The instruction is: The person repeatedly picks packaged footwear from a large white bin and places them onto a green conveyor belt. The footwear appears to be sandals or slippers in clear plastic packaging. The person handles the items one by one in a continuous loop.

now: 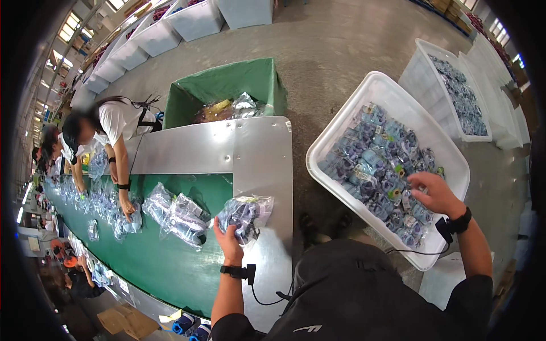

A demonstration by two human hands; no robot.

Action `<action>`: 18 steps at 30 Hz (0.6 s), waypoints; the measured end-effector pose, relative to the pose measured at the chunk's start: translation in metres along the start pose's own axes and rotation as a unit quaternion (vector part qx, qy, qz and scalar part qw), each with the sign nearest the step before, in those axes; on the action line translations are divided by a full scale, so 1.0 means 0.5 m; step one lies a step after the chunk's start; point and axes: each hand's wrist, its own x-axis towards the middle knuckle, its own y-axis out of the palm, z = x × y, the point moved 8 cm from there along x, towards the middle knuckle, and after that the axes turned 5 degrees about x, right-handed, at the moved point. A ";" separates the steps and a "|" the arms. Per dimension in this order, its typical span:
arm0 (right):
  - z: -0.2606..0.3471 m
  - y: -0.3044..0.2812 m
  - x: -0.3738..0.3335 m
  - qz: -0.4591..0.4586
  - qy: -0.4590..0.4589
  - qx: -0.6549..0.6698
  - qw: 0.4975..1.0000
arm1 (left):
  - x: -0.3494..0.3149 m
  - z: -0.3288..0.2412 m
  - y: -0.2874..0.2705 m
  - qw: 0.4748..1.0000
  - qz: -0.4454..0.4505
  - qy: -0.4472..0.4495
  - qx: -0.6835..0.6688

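Note:
My left hand (228, 245) is closed on the near edge of a clear plastic bag with purple-grey shoes (242, 219) in it, over the metal end of the conveyor. On the green belt (170, 261), just left of that bag, lie more bagged shoes (185, 219). Above the large white bin (321, 170) hangs my right hand (435, 194), its fingers loosely bent and apart, with nothing visible in them. Many small bagged shoes (369, 153) in blue and purple fill the bin below it.
Across the belt, a co-worker (122, 125) reaches into a row of bagged goods (105, 199). A green bin (222, 85) with plastic wrapping stands behind the conveyor's metal frame (261, 142). Another filled white bin (421, 79) is at the far right. Blue shoes (185, 324) sit near the lower edge.

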 end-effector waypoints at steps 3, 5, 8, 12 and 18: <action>0.065 0.025 0.034 -0.008 -0.078 0.010 0.997 | -0.078 -0.102 0.085 0.995 0.088 0.000 -0.044; 0.103 0.089 0.042 0.019 -0.129 0.065 0.989 | -0.158 -0.161 0.150 0.989 0.136 0.052 0.000; 0.124 0.181 0.026 0.052 -0.092 0.267 0.958 | -0.272 -0.214 0.273 0.974 0.190 0.115 0.052; 0.077 0.257 -0.003 0.148 0.032 0.319 0.936 | -0.428 -0.236 0.431 0.947 0.283 0.137 0.066; -0.055 0.212 -0.090 0.115 0.030 0.325 0.938 | -0.552 -0.201 0.578 0.901 0.388 0.121 0.152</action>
